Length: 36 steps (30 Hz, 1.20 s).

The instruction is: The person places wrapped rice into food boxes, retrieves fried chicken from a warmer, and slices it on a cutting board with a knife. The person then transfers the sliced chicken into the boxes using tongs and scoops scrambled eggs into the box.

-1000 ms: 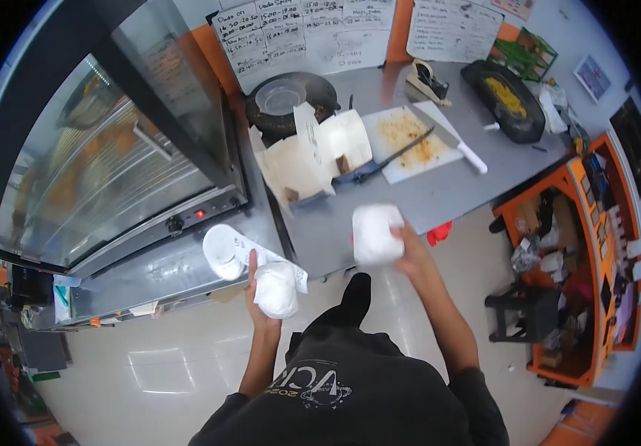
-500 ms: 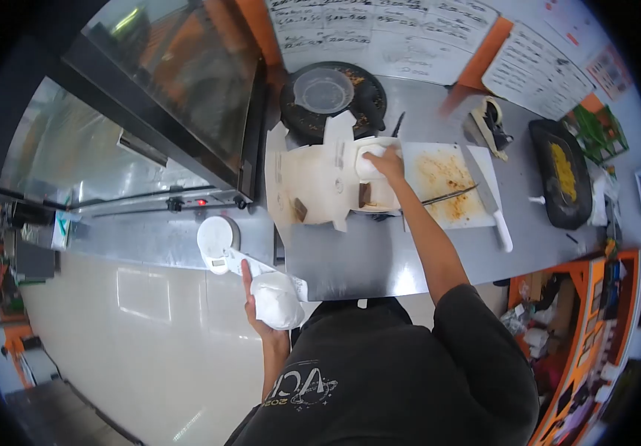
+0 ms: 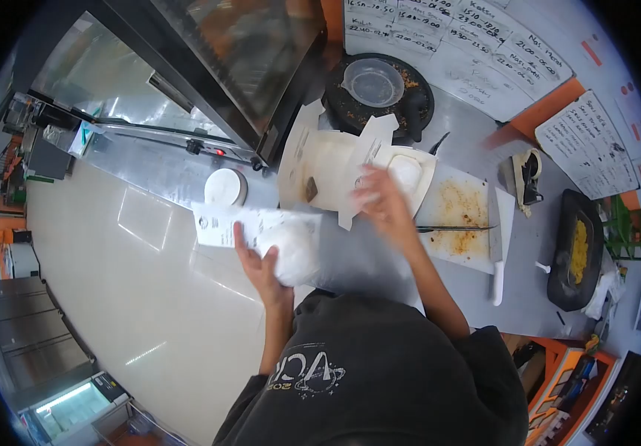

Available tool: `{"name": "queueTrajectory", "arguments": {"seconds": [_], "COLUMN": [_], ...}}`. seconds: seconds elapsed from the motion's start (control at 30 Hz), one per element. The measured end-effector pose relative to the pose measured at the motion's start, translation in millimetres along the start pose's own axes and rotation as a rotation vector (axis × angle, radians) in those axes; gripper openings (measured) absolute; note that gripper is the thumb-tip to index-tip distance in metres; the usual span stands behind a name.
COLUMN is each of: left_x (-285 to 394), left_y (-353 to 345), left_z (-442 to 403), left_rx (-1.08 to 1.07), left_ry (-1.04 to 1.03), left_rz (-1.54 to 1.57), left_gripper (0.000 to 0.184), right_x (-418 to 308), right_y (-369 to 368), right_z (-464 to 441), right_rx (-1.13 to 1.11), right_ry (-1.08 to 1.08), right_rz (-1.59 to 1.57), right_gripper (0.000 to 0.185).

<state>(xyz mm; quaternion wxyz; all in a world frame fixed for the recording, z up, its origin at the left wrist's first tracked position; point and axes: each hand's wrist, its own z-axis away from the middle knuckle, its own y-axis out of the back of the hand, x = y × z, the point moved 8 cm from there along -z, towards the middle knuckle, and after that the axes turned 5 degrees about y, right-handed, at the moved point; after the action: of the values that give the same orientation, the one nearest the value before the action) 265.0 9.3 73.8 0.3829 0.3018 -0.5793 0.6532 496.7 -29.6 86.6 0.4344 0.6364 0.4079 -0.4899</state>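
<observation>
At the counter's front edge, my left hand (image 3: 259, 273) is wrapped round a rounded white bundle (image 3: 291, 253), its fingers closed. A flat white printed card (image 3: 216, 227) lies under its fingers too; whether card and bundle are one piece I cannot tell. My right hand (image 3: 381, 199), smeared by motion, hovers over the near side of an opened cardboard takeaway box (image 3: 319, 160). In that box's right part sits a white rounded pack (image 3: 405, 171), apart from the hand. A small brown piece (image 3: 311, 189) shows on the lid's left side.
A round white kitchen scale (image 3: 225, 187) stands left of the box. To the right are a stained cutting board (image 3: 451, 201), a white-handled knife (image 3: 498, 275), dark tongs (image 3: 454, 227) and a black tray of yellow food (image 3: 577, 253). Behind, a clear bowl (image 3: 373, 82) rests on a dark round pan.
My right hand has let go of the white pack in the box and drawn back toward me. My left hand has risen with the bundle and card. The camera view has turned.
</observation>
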Motion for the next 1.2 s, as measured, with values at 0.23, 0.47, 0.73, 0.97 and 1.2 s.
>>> {"name": "queueTrajectory", "arguments": {"seconds": [0.23, 0.47, 0.73, 0.97, 1.2], "left_x": [15, 70, 32, 14, 10], "left_y": [-62, -19, 15, 34, 32], "left_z": [-16, -28, -62, -69, -51], "left_rx": [-0.059, 0.174, -0.012, -0.018, 0.135], "left_ry": [-0.221, -0.676, -0.669, -0.563, -0.819], "left_rz": [-0.09, -0.257, -1.037, -1.212, -1.31], "left_gripper": [0.077, 0.043, 0.008, 0.014, 0.012], "right_x": [-16, 20, 102, 150, 100], "right_y": [-76, -40, -71, -83, -76], "right_z": [-27, -114, -178, -158, -148], "right_rx": [-0.456, -0.309, -0.655, -0.464, -0.388], "right_ry": [-0.004, -0.16, -0.425, -0.432, -0.222], "right_rz": [-0.181, 0.134, 1.121, 1.211, 1.0], "right_gripper": [0.087, 0.077, 0.083, 0.054, 0.053]}}
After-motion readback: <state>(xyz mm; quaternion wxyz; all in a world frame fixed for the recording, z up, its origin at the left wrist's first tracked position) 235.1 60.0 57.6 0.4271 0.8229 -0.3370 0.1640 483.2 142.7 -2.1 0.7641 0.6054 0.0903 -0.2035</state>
